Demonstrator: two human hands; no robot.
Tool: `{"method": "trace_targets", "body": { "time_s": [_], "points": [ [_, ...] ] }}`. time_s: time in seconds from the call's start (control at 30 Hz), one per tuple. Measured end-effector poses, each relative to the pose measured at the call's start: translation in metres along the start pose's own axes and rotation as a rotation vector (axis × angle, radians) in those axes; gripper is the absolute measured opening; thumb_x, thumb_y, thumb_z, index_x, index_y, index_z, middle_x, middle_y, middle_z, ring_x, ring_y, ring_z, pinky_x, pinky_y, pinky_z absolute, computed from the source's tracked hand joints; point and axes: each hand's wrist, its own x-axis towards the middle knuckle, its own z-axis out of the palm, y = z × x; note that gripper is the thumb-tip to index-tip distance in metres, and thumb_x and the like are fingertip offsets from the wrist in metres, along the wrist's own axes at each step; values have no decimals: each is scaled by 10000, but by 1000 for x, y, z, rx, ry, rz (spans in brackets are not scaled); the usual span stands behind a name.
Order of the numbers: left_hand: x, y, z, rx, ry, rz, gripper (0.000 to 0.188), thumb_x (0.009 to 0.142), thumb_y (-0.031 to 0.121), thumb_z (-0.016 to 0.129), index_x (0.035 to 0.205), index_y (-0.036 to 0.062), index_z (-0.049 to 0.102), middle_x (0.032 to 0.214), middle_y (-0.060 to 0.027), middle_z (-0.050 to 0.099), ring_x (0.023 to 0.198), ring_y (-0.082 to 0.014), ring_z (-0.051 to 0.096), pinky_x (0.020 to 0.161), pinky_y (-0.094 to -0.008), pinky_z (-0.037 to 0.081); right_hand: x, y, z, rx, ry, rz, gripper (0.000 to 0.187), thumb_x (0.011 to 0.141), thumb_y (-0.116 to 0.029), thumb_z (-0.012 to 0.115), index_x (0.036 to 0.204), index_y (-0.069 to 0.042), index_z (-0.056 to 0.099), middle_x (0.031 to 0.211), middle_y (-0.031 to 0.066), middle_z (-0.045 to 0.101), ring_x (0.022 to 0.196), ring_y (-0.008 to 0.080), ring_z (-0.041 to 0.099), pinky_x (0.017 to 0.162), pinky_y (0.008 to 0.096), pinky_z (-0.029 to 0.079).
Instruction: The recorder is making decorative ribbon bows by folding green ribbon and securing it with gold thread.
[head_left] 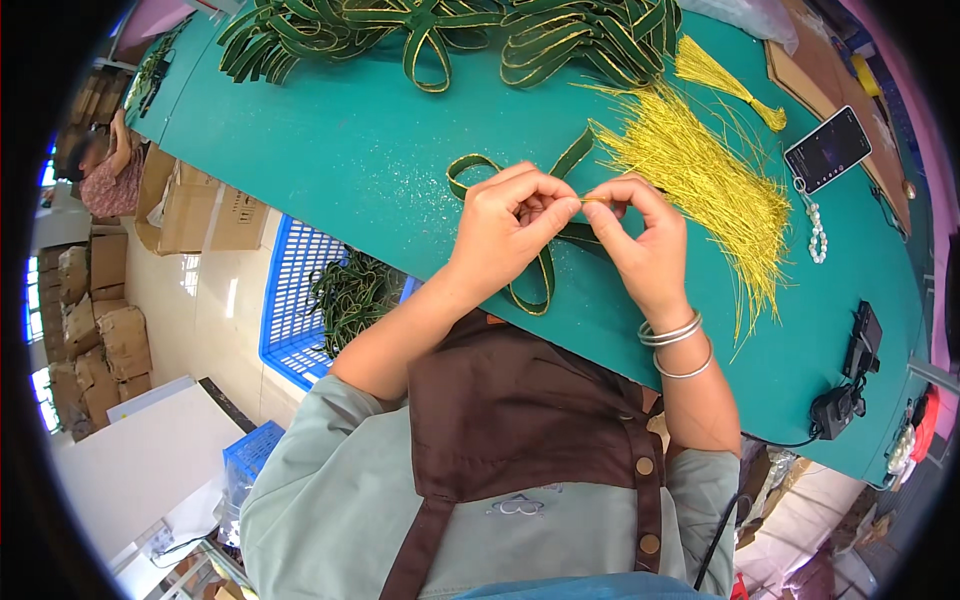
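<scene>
My left hand (512, 222) is closed in a pinch, thumb against forefinger. Facing it, my right hand (640, 238) pinches too. A short stretch of thin gold tie (592, 199) runs between the two sets of fingertips. Beneath and around my hands is a dark green ribbon bow (536, 300) with gold edges, its loops sticking out to the upper left, upper right and bottom. My fingers hide its middle, so I cannot tell how the tie goes round it. Right of my hands lies a spread of loose gold ties (700, 170).
Finished-looking green bows (430, 40) pile along the far side of the green table (330, 150). A bound gold bundle (730, 80), a phone (828, 148) with a bead strap and a black adapter (838, 408) lie rightward. A blue basket (300, 290) of ribbon pieces stands left, near cartons (200, 210) and another person.
</scene>
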Motion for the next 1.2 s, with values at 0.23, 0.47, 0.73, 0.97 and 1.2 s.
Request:
{"method": "trace_targets", "body": {
  "time_s": [0.23, 0.47, 0.73, 0.97, 1.2],
  "points": [
    [0, -2, 2, -55, 6, 13, 86, 914, 24, 725, 979, -33, 722, 898, -39, 651, 769, -80, 621, 661, -231, 516, -1, 0, 2, 86, 14, 19, 73, 893, -31, 703, 928, 13, 658, 888, 40, 635, 816, 126, 557, 774, 267, 472],
    [-2, 0, 1, -18, 10, 18, 82, 919, 40, 727, 973, -20, 715, 914, -44, 683, 775, -82, 634, 669, -236, 520, -2, 1, -2, -67, 52, -88, 127, 866, -38, 722, 976, -6, 666, 897, 56, 639, 820, 154, 576, 787, 285, 472],
    [0, 0, 1, -23, 17, -5, 95, 894, 78, 744, 925, -7, 718, 837, -46, 689, 692, -77, 630, 622, -233, 519, 3, 4, -4, -514, 203, -492, 184, 788, -14, 737, 956, -73, 689, 900, 46, 674, 800, 213, 600, 855, 346, 423],
    [0, -2, -6, 215, 57, 170, 98, 828, 71, 778, 901, 26, 730, 824, -57, 687, 748, -185, 634, 692, -319, 505, 0, 0, -4, -304, 67, -162, 73, 855, -1, 639, 899, -55, 619, 865, 50, 660, 846, 175, 629, 859, 318, 456],
    [-12, -18, -13, 387, 114, 322, 124, 788, 91, 796, 886, 75, 722, 834, -63, 682, 857, -259, 632, 843, -392, 486, 2, -19, -7, 556, -115, 328, 66, 961, -24, 516, 958, -25, 582, 1023, 116, 693, 923, 162, 654, 888, 291, 510]
  ]
}}
